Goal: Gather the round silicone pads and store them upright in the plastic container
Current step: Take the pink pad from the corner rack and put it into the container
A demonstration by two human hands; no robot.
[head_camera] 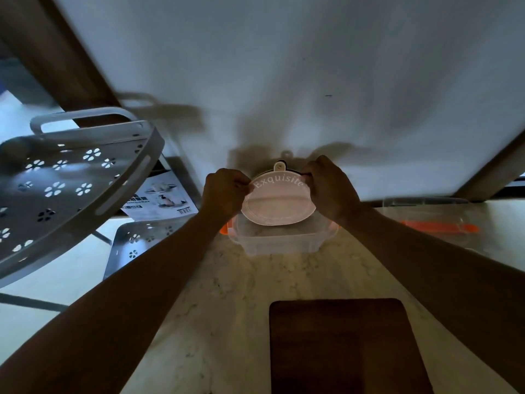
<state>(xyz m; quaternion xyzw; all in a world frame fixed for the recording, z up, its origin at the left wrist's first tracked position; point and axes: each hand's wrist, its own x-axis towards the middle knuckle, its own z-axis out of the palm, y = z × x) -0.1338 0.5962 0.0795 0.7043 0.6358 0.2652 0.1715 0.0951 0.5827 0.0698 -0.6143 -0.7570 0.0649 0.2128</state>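
Observation:
A stack of round silicone pads (277,204) stands upright on edge inside the clear plastic container (279,244), which has orange latches. The front pad is pale pink, reads "Exquisite" and has a hanging tab on top; a darker pad's rim shows behind it. My left hand (224,191) pinches the stack's upper left edge. My right hand (326,186) pinches its upper right edge. The pads' lower parts sit below the container's rim.
The container's clear lid (434,220) with an orange latch lies to the right on the marble counter. A dark wooden board (343,345) lies at the near edge. A white perforated rack (65,191) and a printed box (162,197) stand at the left. A white wall rises behind.

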